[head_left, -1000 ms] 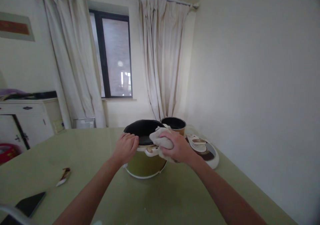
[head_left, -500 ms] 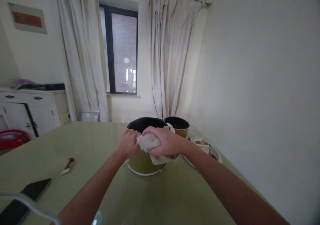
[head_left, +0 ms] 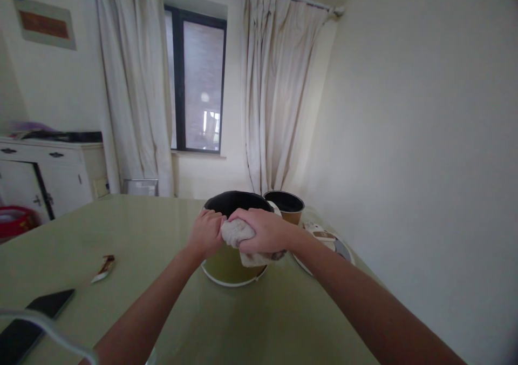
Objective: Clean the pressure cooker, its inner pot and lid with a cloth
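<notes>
A rice cooker body (head_left: 227,267) with a dark interior and a pale ring at its base stands on the greenish table (head_left: 251,327). My left hand (head_left: 205,233) is closed over the near left part of its rim. In my right hand (head_left: 267,229) is a crumpled, off-white cloth (head_left: 237,232), its loose end hanging in front of the cooker's side. The bunched cloth lies at the near rim, close to my left fingers. My hands and the cloth hide much of that rim.
Behind the cooker to the right sits a dark-lined inner pot (head_left: 294,217). A round lid (head_left: 343,250) lies right of my right forearm. At left are a small torn wrapper (head_left: 103,269), a dark flat device (head_left: 24,330) and a pale cable (head_left: 48,328). A wall bounds the right.
The view has shifted slightly, so the wrapper, device and lid appear a little further left. My hands keep their hold on the cooker rim and the cloth, with hardly any movement.
</notes>
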Motion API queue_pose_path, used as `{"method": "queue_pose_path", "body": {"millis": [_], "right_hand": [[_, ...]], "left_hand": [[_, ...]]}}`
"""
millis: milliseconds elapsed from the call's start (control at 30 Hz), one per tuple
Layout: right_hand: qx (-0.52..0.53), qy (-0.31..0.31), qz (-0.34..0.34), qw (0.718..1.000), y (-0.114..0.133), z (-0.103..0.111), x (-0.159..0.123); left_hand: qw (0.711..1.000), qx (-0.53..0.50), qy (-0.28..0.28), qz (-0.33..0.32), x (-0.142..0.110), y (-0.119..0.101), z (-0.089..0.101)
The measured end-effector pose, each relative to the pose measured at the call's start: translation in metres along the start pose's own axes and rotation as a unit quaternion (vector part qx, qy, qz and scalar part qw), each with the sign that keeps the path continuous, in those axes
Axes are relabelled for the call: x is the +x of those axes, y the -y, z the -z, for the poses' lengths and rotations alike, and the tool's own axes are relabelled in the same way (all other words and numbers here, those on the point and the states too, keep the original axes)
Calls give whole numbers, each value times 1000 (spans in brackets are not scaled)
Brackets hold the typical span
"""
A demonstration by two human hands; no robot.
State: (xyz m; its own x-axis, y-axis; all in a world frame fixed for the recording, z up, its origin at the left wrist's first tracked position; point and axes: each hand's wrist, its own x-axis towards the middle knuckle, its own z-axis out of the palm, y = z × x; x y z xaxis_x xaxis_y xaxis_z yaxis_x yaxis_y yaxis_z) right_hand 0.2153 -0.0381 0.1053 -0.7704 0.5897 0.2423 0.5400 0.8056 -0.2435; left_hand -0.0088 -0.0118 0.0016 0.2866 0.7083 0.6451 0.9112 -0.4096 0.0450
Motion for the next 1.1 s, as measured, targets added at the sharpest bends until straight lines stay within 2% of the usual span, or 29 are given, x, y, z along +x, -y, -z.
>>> {"method": "queue_pose_path", "body": {"millis": [133, 300, 367, 533, 600, 767, 900, 967, 1000, 1067, 1100], "right_hand": [[-4, 30, 12, 999, -10, 9, -2], [-26, 33, -68, 997, -39, 27, -22], [-17, 23, -61, 998, -38, 24, -23], [-71, -6, 37, 997, -12, 1, -3], [-75, 0, 54, 996, -10, -2, 2], [-22, 34, -6, 999, -34, 15, -9], [-17, 15, -22, 1000, -42, 26, -17], [21, -35, -25, 999, -44, 23, -19], [53, -87, -36, 994, -46, 17, -21], [117, -247, -86, 958, -50, -6, -28], [140, -337, -122, 923, -52, -25, -32]], "left_hand": [[1000, -2, -9, 1, -1, 3, 0], [1000, -2, -21, 5, -1, 2, -2], [1000, -1, -24, 8, 0, 0, -2], [1000, 8, -22, 10, 1, -1, -2], [1000, 11, -21, 6, 0, 0, -2], [1000, 11, -26, -1, -1, 1, -2], [999, 14, -28, 0, -1, -1, -3], [999, 17, -27, 3, -1, -1, -4], [999, 18, -26, 4, 0, -1, -4], [999, 21, -23, 6, 0, 1, -4], [999, 23, -22, 6, 0, 1, -4]]}}
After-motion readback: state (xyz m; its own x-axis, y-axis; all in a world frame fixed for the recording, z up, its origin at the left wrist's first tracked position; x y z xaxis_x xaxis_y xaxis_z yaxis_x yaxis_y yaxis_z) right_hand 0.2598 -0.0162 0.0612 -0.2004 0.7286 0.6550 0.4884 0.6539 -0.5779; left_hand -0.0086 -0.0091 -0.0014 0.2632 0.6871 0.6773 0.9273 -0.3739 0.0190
